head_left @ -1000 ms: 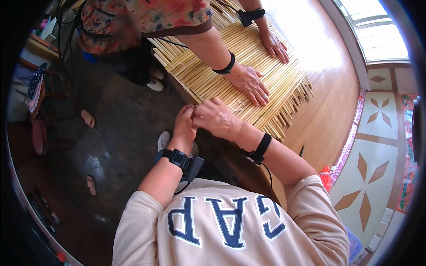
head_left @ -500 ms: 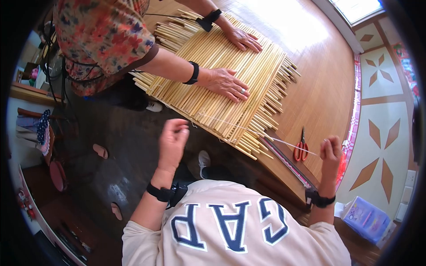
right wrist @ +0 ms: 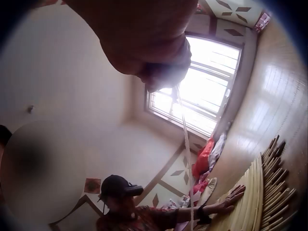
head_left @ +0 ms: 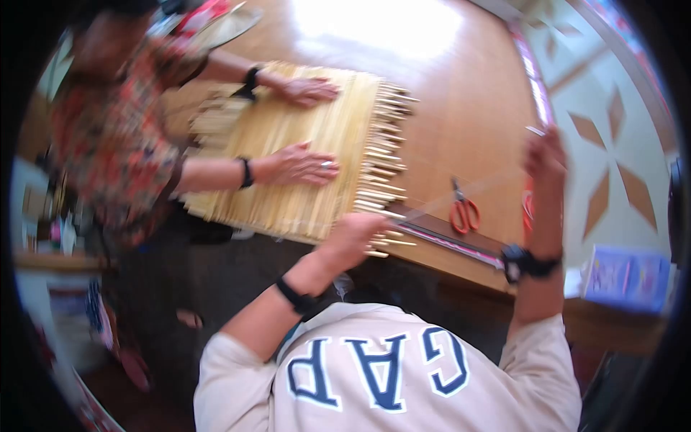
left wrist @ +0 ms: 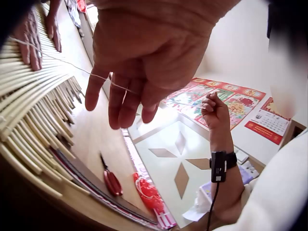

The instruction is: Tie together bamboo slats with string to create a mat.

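Landmark: the flat mat of pale yellow sticks (head_left: 351,122), lying on the brown wooden tabletop (head_left: 432,108). The thin white thread (right wrist: 186,132) runs from the mat, past its near right corner, with its long axis leading outward beyond the right edge to the right hand (head_left: 545,155). The left hand (head_left: 351,236) is the nearer to the mat, positioned over that corner; contact cannot be confirmed owing to blur. The right hand is raised, well apart from the mat's right edge.

Left fingers: relaxed, nearly straight, slightly spread; the thread crosses them, with no firm grip visible. Right fingers: curled around the thread, which leaves them in a straight line.

The red-handled scissors (head_left: 464,214) rest right of the mat. A second person's near hand (head_left: 299,165) lies flat on the mat.
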`<act>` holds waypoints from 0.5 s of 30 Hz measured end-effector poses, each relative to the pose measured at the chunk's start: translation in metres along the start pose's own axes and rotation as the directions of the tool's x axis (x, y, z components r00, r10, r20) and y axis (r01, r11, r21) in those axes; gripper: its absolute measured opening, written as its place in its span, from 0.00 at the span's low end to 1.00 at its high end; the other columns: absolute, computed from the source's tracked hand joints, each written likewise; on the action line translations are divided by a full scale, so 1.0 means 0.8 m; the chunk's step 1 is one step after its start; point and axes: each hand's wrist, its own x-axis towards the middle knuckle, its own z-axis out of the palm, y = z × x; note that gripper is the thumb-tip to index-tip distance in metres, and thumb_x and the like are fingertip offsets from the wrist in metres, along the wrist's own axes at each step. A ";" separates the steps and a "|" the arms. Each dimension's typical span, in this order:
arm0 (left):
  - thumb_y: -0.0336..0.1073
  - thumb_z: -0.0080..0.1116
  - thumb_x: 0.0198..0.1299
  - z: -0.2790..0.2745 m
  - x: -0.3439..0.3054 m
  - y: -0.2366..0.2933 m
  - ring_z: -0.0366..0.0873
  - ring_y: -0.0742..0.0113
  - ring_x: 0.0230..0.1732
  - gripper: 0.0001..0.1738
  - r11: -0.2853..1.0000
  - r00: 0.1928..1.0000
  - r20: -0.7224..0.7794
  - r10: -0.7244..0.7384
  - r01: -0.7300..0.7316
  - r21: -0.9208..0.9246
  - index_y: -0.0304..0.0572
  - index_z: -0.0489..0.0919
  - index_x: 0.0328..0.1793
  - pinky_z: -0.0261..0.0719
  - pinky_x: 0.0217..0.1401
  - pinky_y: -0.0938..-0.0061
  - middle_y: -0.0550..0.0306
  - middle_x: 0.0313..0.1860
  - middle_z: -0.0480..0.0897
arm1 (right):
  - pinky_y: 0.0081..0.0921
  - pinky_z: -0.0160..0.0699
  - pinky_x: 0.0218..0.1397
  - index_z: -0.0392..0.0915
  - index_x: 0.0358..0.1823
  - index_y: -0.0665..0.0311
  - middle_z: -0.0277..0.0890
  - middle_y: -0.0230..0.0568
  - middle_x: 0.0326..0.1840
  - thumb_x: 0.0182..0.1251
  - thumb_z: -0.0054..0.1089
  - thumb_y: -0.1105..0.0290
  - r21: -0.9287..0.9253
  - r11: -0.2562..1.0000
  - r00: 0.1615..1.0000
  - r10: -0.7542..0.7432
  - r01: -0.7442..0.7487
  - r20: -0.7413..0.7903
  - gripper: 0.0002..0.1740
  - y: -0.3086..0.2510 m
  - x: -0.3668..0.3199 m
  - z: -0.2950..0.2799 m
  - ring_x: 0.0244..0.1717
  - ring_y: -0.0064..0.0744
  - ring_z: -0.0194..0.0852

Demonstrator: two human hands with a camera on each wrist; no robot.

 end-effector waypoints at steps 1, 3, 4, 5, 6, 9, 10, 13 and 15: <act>0.24 0.47 0.48 -0.007 -0.013 -0.024 0.76 0.49 0.35 0.08 0.992 0.989 -0.103 -0.110 0.115 0.053 0.37 0.77 0.33 0.73 0.37 0.64 0.44 0.28 0.78 | 0.12 0.59 0.18 0.67 0.43 0.59 0.67 0.29 0.25 0.62 0.48 0.70 -0.035 0.998 0.998 0.059 -0.060 -0.023 0.08 0.045 0.026 -0.007 0.20 0.16 0.61; 0.26 0.49 0.52 -0.033 -0.035 -0.049 0.75 0.49 0.34 0.07 0.952 0.943 -0.257 -0.212 0.259 0.163 0.36 0.78 0.33 0.71 0.39 0.65 0.46 0.28 0.78 | 0.19 0.73 0.25 0.68 0.36 0.60 0.71 0.34 0.23 0.64 0.48 0.68 -0.112 0.967 0.974 0.228 -0.227 -0.012 0.05 0.112 0.042 -0.012 0.19 0.22 0.69; 0.27 0.51 0.52 -0.041 -0.047 -0.061 0.75 0.51 0.34 0.06 0.943 0.947 -0.276 -0.164 0.232 0.238 0.35 0.79 0.34 0.71 0.39 0.66 0.47 0.28 0.78 | 0.23 0.77 0.32 0.68 0.38 0.60 0.73 0.37 0.27 0.64 0.49 0.66 0.006 0.928 0.926 0.372 -0.373 0.061 0.06 0.150 0.041 -0.021 0.25 0.24 0.73; 0.27 0.52 0.53 -0.048 -0.054 -0.071 0.75 0.53 0.34 0.06 0.923 0.944 -0.308 -0.118 0.219 0.317 0.35 0.79 0.34 0.71 0.39 0.68 0.48 0.28 0.78 | 0.24 0.77 0.35 0.68 0.37 0.61 0.73 0.39 0.30 0.62 0.52 0.67 0.073 0.917 0.920 0.390 -0.392 0.040 0.07 0.183 0.031 -0.025 0.29 0.27 0.74; 0.27 0.52 0.53 -0.053 -0.056 -0.082 0.75 0.53 0.34 0.06 0.923 0.949 -0.296 -0.107 0.206 0.325 0.35 0.79 0.34 0.71 0.39 0.68 0.48 0.28 0.78 | 0.25 0.77 0.38 0.68 0.37 0.62 0.74 0.42 0.33 0.59 0.55 0.67 0.141 0.900 0.911 0.410 -0.412 0.040 0.09 0.215 0.022 -0.027 0.32 0.30 0.75; 0.29 0.55 0.53 -0.070 -0.071 -0.092 0.75 0.57 0.34 0.06 0.935 0.869 -0.418 -0.265 0.338 0.110 0.35 0.79 0.35 0.71 0.39 0.70 0.49 0.29 0.77 | 0.27 0.73 0.41 0.70 0.35 0.63 0.72 0.43 0.38 0.53 0.61 0.67 -0.743 0.668 0.991 -0.117 0.036 -0.057 0.12 0.305 -0.017 -0.093 0.38 0.34 0.73; 0.29 0.55 0.54 -0.082 -0.063 -0.079 0.75 0.58 0.34 0.06 0.933 0.874 -0.409 -0.264 0.339 0.121 0.35 0.79 0.35 0.71 0.39 0.71 0.50 0.29 0.77 | 0.30 0.71 0.41 0.71 0.34 0.63 0.72 0.43 0.35 0.51 0.63 0.66 -0.842 0.538 0.990 -0.132 0.033 -0.046 0.13 0.311 -0.039 -0.111 0.38 0.36 0.71; 0.30 0.54 0.55 -0.114 -0.049 -0.068 0.75 0.59 0.35 0.06 0.936 0.891 -0.383 -0.243 0.319 0.150 0.36 0.79 0.36 0.72 0.39 0.72 0.51 0.29 0.78 | 0.33 0.64 0.40 0.73 0.32 0.63 0.67 0.43 0.31 0.44 0.67 0.60 -0.913 0.402 0.997 -0.030 0.071 0.065 0.18 0.302 -0.091 -0.138 0.38 0.41 0.65; 0.30 0.54 0.56 -0.139 -0.042 -0.077 0.76 0.59 0.36 0.07 0.932 0.913 -0.348 -0.211 0.296 0.211 0.36 0.79 0.37 0.72 0.41 0.72 0.50 0.31 0.79 | 0.36 0.64 0.45 0.71 0.34 0.64 0.66 0.44 0.32 0.44 0.66 0.61 -0.943 0.298 0.964 -0.256 0.147 0.070 0.19 0.270 -0.103 -0.113 0.40 0.44 0.64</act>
